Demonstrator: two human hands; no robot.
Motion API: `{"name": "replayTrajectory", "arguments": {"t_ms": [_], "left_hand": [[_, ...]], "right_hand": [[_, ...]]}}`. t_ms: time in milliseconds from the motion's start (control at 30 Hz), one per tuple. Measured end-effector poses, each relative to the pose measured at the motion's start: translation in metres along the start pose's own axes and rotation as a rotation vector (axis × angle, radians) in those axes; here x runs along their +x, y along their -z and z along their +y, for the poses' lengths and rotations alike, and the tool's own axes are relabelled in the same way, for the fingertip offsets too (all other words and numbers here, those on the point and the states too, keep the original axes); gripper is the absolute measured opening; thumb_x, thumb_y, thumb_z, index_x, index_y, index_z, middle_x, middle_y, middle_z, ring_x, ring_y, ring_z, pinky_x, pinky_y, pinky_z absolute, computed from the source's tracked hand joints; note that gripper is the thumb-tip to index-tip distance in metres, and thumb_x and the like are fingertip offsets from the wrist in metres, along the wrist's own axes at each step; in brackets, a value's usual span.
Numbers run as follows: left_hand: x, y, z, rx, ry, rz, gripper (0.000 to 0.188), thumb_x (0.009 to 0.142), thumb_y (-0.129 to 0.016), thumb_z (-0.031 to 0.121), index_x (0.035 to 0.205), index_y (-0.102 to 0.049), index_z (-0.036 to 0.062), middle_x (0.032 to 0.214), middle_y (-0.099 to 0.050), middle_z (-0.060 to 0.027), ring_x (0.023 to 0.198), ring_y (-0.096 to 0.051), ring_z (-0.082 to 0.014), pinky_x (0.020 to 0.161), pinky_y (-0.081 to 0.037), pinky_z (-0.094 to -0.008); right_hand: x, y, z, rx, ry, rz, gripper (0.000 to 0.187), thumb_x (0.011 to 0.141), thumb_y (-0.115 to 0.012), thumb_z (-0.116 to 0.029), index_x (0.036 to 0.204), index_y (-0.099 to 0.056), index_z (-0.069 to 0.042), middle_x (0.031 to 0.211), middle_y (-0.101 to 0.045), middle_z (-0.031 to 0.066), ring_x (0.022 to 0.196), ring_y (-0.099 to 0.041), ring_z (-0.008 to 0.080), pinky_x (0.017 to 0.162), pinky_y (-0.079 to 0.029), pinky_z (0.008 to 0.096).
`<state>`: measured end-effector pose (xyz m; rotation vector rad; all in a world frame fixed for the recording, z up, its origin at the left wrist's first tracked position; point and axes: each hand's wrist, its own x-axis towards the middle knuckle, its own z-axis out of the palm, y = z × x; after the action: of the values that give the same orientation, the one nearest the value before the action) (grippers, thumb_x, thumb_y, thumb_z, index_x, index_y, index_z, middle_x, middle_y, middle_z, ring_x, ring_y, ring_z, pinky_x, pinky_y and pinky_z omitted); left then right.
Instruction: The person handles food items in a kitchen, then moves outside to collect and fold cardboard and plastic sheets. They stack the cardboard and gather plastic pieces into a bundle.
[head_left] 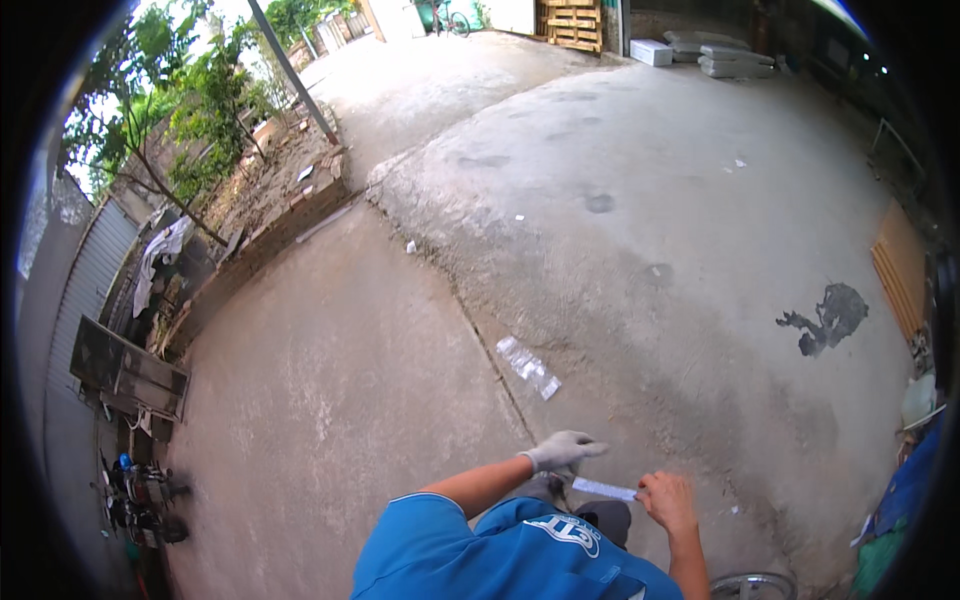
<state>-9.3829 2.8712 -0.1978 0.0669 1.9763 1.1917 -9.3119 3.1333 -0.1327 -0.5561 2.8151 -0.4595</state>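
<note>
My left hand [567,451], in a pale grey glove, reaches to the right in front of my body with its fingers stretched out and nothing visible in them. My bare right hand [668,500] has its fingers closed on the right end of a narrow, pale bluish-white strip [603,489]. The strip extends leftward, below the gloved fingers and apart from them. What is on it is too small to make out. Beyond my hands, a crinkled, silvery-white strip-shaped piece [528,367] lies flat on the concrete beside a crack.
A wheel [752,584] shows at the lower edge, right of my arm. A motorbike [145,498] stands at far left, below a brick-edged planting bed [300,205]. Brown boards [897,270] lean at right. Wooden pallets [574,22] and stacked sacks [735,62] are at the back.
</note>
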Motion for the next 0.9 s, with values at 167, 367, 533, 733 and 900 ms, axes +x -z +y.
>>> {"name": "replayTrajectory", "arguments": {"t_ms": [167, 367, 533, 733, 900], "left_hand": [[0.189, -0.029, 0.222, 0.084, -0.191, -0.351, 0.063, 0.082, -0.069, 0.053, 0.120, -0.062, 0.0044, 0.099, -0.068, -0.0113, 0.083, -0.066, -0.0216, 0.072, -0.053, -0.0347], [0.433, -0.001, 0.371, 0.246, -0.281, 0.023, 0.048, 0.087, -0.069, 0.037, 0.120, -0.061, 0.0033, 0.073, -0.065, -0.0073, 0.054, -0.060, -0.0143, 0.047, -0.046, -0.0287], [0.515, 0.004, 0.490, -0.668, 0.054, -0.046, 0.036, 0.093, -0.063, 0.023, 0.122, -0.057, 0.0024, 0.067, -0.063, -0.0076, 0.044, -0.056, -0.0116, 0.036, -0.035, -0.0258], [0.614, 0.006, 0.629, -1.163, -0.132, -0.023, 0.037, 0.099, -0.056, 0.025, 0.128, -0.048, 0.0041, 0.072, -0.054, -0.0031, 0.049, -0.051, -0.0086, 0.041, -0.037, -0.0231], [0.707, 0.030, 0.730, -1.098, -0.223, -0.242, 0.064, 0.093, -0.063, 0.037, 0.143, -0.034, 0.0092, 0.105, -0.056, -0.0049, 0.085, -0.060, -0.0142, 0.064, -0.051, -0.0284]], "right_hand": [[0.091, 0.053, 0.160, 0.031, -0.116, 0.037, 0.025, 0.074, -0.076, -0.023, 0.096, -0.070, -0.013, 0.087, -0.067, 0.0101, 0.081, -0.065, 0.0318, 0.073, -0.050, 0.0422], [0.173, 0.189, 0.406, 0.455, -0.380, 0.295, 0.025, 0.076, -0.075, -0.011, 0.099, -0.067, -0.008, 0.086, -0.066, 0.0114, 0.072, -0.066, 0.0251, 0.068, -0.053, 0.0369], [0.251, 0.301, 0.531, 0.710, -0.318, 0.228, 0.034, 0.079, -0.072, -0.011, 0.111, -0.061, -0.006, 0.088, -0.067, 0.0109, 0.069, -0.067, 0.0205, 0.064, -0.053, 0.0336], [0.364, 0.376, 0.616, 1.273, -0.307, 0.150, 0.043, 0.085, -0.066, -0.005, 0.124, -0.049, -0.001, 0.098, -0.065, 0.0120, 0.071, -0.067, 0.0178, 0.060, -0.055, 0.0286], [0.447, 0.435, 0.728, 1.095, -0.307, 0.293, 0.032, 0.077, -0.062, 0.008, 0.106, -0.054, -0.001, 0.086, -0.063, 0.0051, 0.069, -0.063, 0.0124, 0.061, -0.053, 0.0261]]}}
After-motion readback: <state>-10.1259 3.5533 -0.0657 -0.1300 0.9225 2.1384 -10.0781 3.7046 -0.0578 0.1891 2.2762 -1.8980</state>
